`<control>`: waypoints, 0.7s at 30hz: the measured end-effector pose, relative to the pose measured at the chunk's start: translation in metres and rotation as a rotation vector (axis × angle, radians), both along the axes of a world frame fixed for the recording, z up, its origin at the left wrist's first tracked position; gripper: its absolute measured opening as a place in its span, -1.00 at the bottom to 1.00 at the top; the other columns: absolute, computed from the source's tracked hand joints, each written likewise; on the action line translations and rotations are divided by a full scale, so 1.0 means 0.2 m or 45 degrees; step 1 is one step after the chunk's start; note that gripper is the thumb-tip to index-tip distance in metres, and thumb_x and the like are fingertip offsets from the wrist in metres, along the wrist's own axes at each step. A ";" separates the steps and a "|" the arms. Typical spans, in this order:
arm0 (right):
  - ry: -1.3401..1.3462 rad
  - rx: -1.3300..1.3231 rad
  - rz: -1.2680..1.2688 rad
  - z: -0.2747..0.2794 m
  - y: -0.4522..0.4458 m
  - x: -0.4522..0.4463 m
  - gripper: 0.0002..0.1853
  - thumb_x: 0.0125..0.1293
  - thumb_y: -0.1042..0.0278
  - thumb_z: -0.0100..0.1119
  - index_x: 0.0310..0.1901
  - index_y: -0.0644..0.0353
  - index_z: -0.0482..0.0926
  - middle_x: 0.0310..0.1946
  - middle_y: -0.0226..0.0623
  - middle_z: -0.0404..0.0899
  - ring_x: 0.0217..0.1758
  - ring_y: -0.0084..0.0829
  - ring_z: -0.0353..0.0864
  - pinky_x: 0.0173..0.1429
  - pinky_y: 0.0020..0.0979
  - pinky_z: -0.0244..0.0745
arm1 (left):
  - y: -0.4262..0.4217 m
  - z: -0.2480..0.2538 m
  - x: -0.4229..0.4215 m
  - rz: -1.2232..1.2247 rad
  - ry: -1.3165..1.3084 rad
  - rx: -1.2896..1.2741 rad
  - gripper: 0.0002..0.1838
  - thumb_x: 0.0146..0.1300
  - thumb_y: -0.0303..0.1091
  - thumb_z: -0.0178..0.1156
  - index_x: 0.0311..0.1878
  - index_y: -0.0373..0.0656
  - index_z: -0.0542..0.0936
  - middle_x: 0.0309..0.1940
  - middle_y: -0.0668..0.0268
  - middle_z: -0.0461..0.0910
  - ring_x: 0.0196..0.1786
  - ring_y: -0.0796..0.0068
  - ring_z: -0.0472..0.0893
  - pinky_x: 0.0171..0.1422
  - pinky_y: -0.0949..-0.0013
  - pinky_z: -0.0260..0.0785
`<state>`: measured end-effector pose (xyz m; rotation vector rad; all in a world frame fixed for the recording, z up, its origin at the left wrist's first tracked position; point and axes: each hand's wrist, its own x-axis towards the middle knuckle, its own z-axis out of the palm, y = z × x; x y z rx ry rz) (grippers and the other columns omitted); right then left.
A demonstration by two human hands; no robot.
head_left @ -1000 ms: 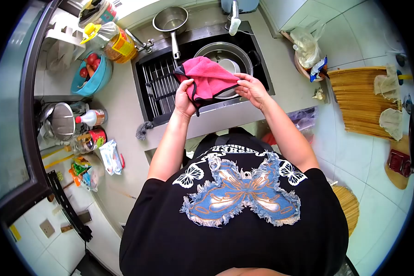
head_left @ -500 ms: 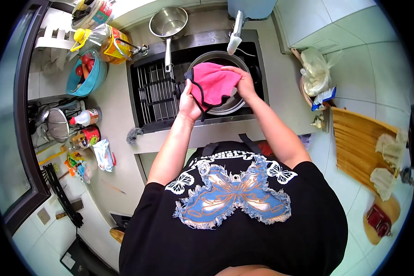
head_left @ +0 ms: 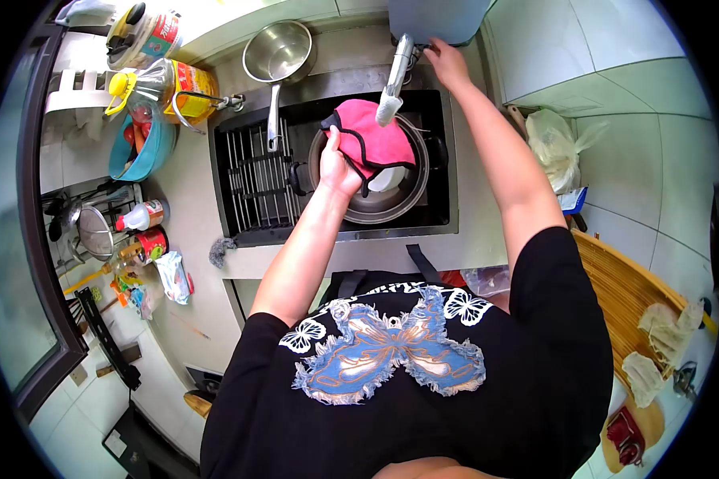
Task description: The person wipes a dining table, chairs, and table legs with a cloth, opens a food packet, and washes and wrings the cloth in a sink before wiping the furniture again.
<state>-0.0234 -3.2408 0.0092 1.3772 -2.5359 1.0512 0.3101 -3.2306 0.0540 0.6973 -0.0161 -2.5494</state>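
My left hand [head_left: 340,166] is closed on a pink cloth [head_left: 385,137] with black edging. The cloth hangs over a dark, two-handled pot [head_left: 375,214] in the sink, covering part of it. Inside the pot shows a white patch [head_left: 388,180] that I cannot make out. My right hand [head_left: 449,64] reaches to the base of the faucet [head_left: 394,81], its fingers at the handle and partly hidden. The faucet's whitish spout end points down over the cloth.
A steel saucepan [head_left: 278,53] stands behind the sink [head_left: 335,236], beside a metal drying rack [head_left: 256,180]. At left are an oil jug [head_left: 185,86], a blue basket [head_left: 153,152], a strainer [head_left: 96,233] and bottles. A plastic bag [head_left: 553,148] sits at right.
My right hand has let go of the pink cloth and moved up and right to the faucet. My left hand still holds the cloth, which now droops over the pot.
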 end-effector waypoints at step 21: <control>-1.337 0.173 -0.133 -0.15 0.64 0.62 -0.49 0.47 0.02 0.23 0.35 0.04 0.49 0.02 -0.25 0.72 0.00 -0.37 0.73 0.03 -0.21 0.62 | 0.06 -0.16 -0.06 -0.249 0.051 -0.016 -0.44 0.53 -0.03 0.16 0.42 -0.19 0.45 0.32 0.12 0.59 0.33 0.14 0.60 0.51 -0.03 0.39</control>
